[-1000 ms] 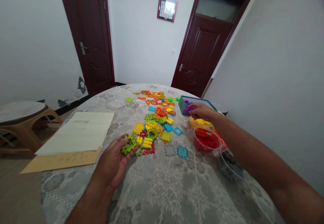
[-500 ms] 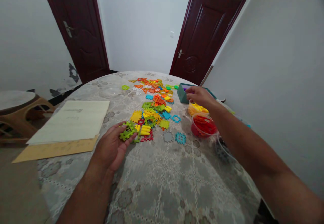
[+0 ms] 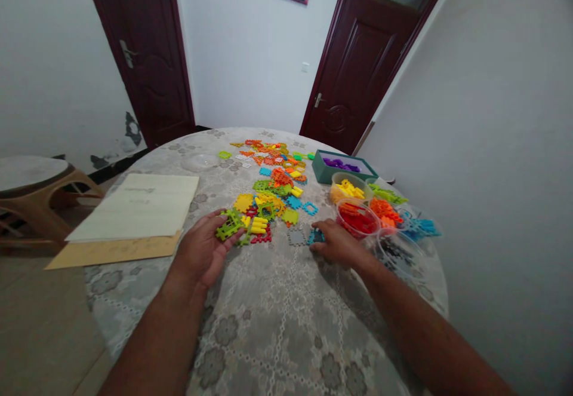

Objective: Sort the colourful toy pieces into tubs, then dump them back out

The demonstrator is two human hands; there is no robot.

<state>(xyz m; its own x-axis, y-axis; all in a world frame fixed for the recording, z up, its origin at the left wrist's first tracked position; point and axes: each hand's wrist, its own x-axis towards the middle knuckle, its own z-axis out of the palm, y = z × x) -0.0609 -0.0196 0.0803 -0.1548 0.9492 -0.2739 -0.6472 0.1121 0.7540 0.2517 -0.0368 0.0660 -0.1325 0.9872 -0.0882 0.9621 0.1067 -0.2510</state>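
Note:
Green lattice pieces (image 3: 229, 225) are held between the thumb and fingers of my left hand (image 3: 205, 248), left of the pile. My right hand (image 3: 335, 243) is low at the blue square lattice piece (image 3: 316, 236), fingers curled over its right part; whether they grip it is hidden. Beside that piece lies a grey square tile (image 3: 296, 236). Yellow rods (image 3: 255, 224) rest on a red piece (image 3: 264, 236) just right of my left hand. Farther back spreads a pile of orange, yellow, green and blue pieces (image 3: 282, 177).
At the right stand a green box (image 3: 322, 169) with purple pieces, and clear tubs of yellow (image 3: 350, 189), red (image 3: 358, 220), orange (image 3: 385, 212), blue (image 3: 418, 226) and black pieces (image 3: 398, 252). Paper sheets (image 3: 138, 205) lie at the left. A stool (image 3: 40, 199) stands beyond.
My right hand has come from the green box down and toward me, to the blue square piece. My left hand still holds the green pieces. The view has shifted slightly.

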